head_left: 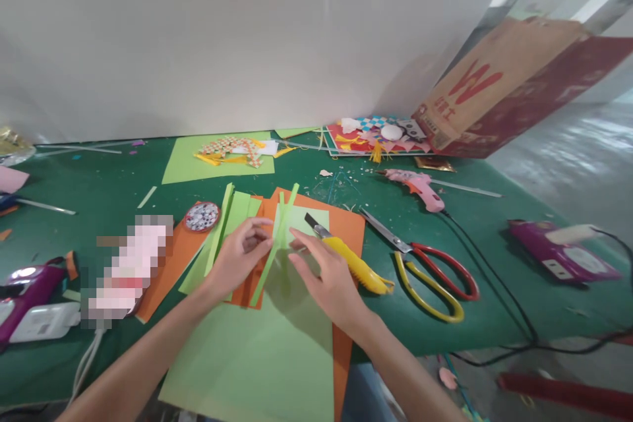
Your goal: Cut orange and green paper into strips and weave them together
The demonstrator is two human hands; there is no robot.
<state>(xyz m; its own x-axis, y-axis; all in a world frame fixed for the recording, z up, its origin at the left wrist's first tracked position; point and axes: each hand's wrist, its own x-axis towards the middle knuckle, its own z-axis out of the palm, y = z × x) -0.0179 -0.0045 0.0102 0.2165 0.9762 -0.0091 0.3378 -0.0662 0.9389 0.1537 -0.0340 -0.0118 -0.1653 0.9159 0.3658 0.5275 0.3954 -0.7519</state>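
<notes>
Background: pale wall (247, 33). Surface: green counter (99, 191), scattered with scraps.

Principal item: two narrow light-green paper strips (271, 262), crossed, between the hands, above a light-green sheet (247, 362) and orange paper (351, 224).

Left hand (244, 249): grip half curled, thumb tip at the longer strip; whether it pinches it cannot be told.

Right hand (329, 270): grip loosely spread, thumb apart from fingers, empty, fingertips just beside the strips.

Right of the strips: yellow-handled utility knife (356, 265), blade exposed, on the paper; scissors (403, 246) with one red and one yellow handle, blades together; pink glue gun (420, 188), corded.

Left: round dish (186, 220) of googly eyes.

Rear right: brown-and-red paper bag (489, 92), tilted.
</notes>
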